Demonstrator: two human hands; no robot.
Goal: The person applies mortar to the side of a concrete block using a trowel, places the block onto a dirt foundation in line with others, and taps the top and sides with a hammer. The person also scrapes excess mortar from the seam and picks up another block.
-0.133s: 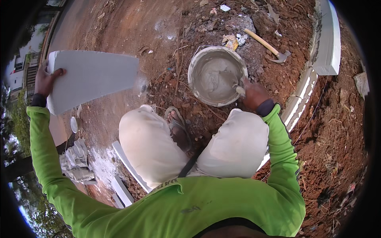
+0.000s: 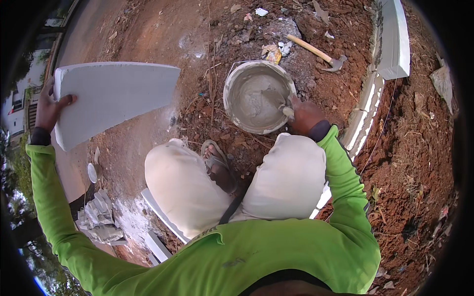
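Note:
At the left, my left hand (image 2: 48, 112) grips the end of a smooth pale-grey building block (image 2: 116, 101), its thumb over the broad face. The block is held up above the ground. My right hand (image 2: 307, 117) is closed round the handle of a trowel (image 2: 273, 96) at the right side of a bucket (image 2: 230, 109). The trowel's blade dips into wet grey mortar (image 2: 249, 102) inside, so part of it is hidden. Dried mortar coats the bucket's rim, and its wire handle rests at the far side.
A claw hammer (image 2: 311, 49) lies on the soil beyond the bucket. Along the right runs a low block course (image 2: 363, 121) with a taller block (image 2: 394, 44) on it and a string beside. Crumpled sacks (image 2: 100, 212) and loose blocks (image 2: 157, 245) lie at the lower left.
The view has shifted a little, so the bucket, hammer and block course appear farther left. Both hands keep their grips, and the trowel stays in the mortar.

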